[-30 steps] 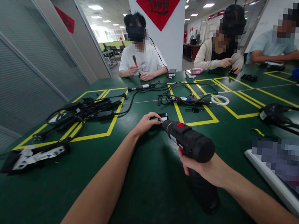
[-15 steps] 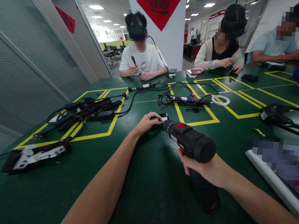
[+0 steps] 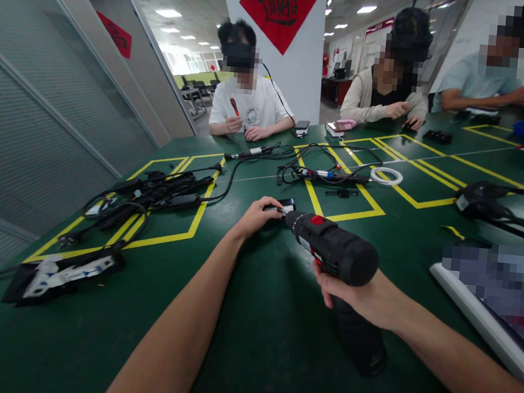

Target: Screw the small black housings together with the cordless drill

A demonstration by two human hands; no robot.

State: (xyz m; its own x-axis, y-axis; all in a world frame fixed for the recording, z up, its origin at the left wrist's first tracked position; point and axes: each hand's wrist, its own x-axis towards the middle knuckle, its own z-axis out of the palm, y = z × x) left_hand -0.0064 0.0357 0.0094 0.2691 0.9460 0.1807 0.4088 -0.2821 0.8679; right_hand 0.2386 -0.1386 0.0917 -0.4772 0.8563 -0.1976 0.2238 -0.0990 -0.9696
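A black cordless drill (image 3: 331, 242) is gripped in my right hand (image 3: 363, 294), its chuck pointing forward and left. Its tip meets a small dark object with a pale part (image 3: 290, 204) on the green table (image 3: 271, 344). My left hand (image 3: 260, 213) is closed at that object's left side, thumb and fingertips pressed close to the drill's tip. Fingers and chuck cover much of the object, so its kind cannot be made out.
Black cables and adapters (image 3: 166, 191) lie on the left within yellow tape. A black pouch with white pieces (image 3: 67, 274) is nearer. Ahead are a cabled tool (image 3: 328, 175) and a white ring (image 3: 386, 176). A white-edged device (image 3: 485, 320) stands right. Several people sit opposite, one holding a screwdriver (image 3: 234, 106).
My hands, the drill and the small object look unmoved. Across the table, the person with the screwdriver has shifted head and hands very slightly.
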